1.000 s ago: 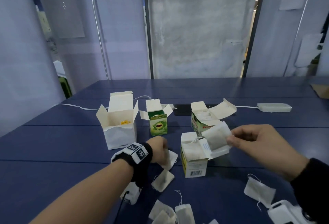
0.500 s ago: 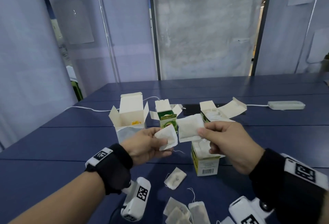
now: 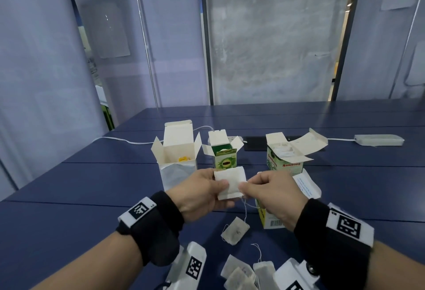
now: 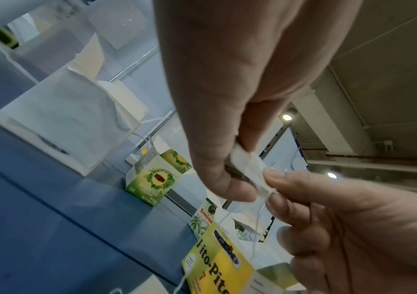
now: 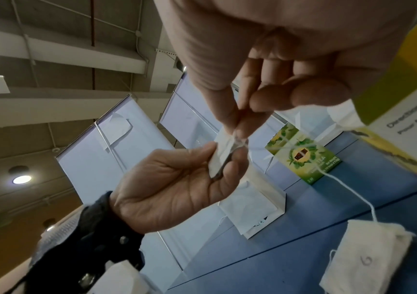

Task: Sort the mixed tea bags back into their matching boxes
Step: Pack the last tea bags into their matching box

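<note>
Both hands meet over the table's middle and pinch a white tea bag (image 3: 230, 182). My left hand (image 3: 220, 185) grips its left side, thumb on top. My right hand (image 3: 243, 186) pinches its right edge (image 5: 221, 153). I cannot tell whether it is one bag or two stacked. A thread runs from the pinch down to a loose tea bag (image 3: 235, 231) on the table. Behind stand an open white box (image 3: 177, 158), a green box (image 3: 226, 156) and a Sambong box (image 3: 285, 158). A yellow box (image 3: 271, 218) is partly hidden by my right hand.
Several loose tea bags (image 3: 243, 273) lie at the near edge of the blue table (image 3: 92, 209). A white cable (image 3: 119, 140) and a white adapter (image 3: 379, 140) lie at the back, with a dark flat device (image 3: 255, 143) between the boxes.
My left hand rose from the table with a tea bag. My right hand came left from above the yellow box. The two hands now meet on the white bag.
</note>
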Tool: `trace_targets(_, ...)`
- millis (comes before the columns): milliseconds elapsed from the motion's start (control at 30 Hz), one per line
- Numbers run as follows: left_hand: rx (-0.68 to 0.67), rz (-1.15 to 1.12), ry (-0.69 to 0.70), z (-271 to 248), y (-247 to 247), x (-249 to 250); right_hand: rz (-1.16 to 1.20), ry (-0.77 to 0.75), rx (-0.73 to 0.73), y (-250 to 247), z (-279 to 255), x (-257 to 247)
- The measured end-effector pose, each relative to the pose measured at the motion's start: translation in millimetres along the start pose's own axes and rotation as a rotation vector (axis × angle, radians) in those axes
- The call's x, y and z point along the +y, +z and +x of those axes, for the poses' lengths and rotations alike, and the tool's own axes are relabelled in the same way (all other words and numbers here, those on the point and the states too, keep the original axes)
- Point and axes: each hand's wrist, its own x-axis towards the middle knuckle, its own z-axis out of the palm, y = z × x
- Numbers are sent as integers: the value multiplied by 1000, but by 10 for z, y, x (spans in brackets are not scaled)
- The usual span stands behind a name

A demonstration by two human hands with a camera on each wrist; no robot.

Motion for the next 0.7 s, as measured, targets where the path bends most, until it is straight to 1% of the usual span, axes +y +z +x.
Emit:
trace_targets(100, 104, 113, 18, 17, 8, 59, -12, 31, -104, -53, -25, 5)
trace_targets(200, 154, 227, 15, 2, -6, 160, 0, 91, -186, -177, -54, 27)
trace_targets(267, 128, 233, -2, -24, -9, 255, -45, 98, -190, -309, -61, 65)
trace_targets(333, 90, 263, -17, -48, 9, 359, -106, 93, -125, -454, -56, 113)
trace_targets(400, 55, 308, -21, -47, 52, 450, -25, 86, -83, -563, -59, 125)
trace_targets(433, 33, 327, -26, -38, 89, 486, 44, 68, -121, -586, -70, 116)
trace_targets(500, -25, 342, -24, -21, 207, 547, 160, 27, -288, -569, -97, 73)
trace_targets(567, -65, 343, -11, 2, 329, 586, 195, -9, -425, -507, -136, 23)
trace_targets(600, -75, 343, -7, 15, 383, 599, 204, -17, -447, -491, -159, 6)
trace_targets(633, -75, 341, -6, 29, 426, 611, 226, -17, -438, -500, -180, -1)
trace_targets(700, -55, 334, -9, 58, 474, 625, 312, 6, -376, -596, -210, -5)
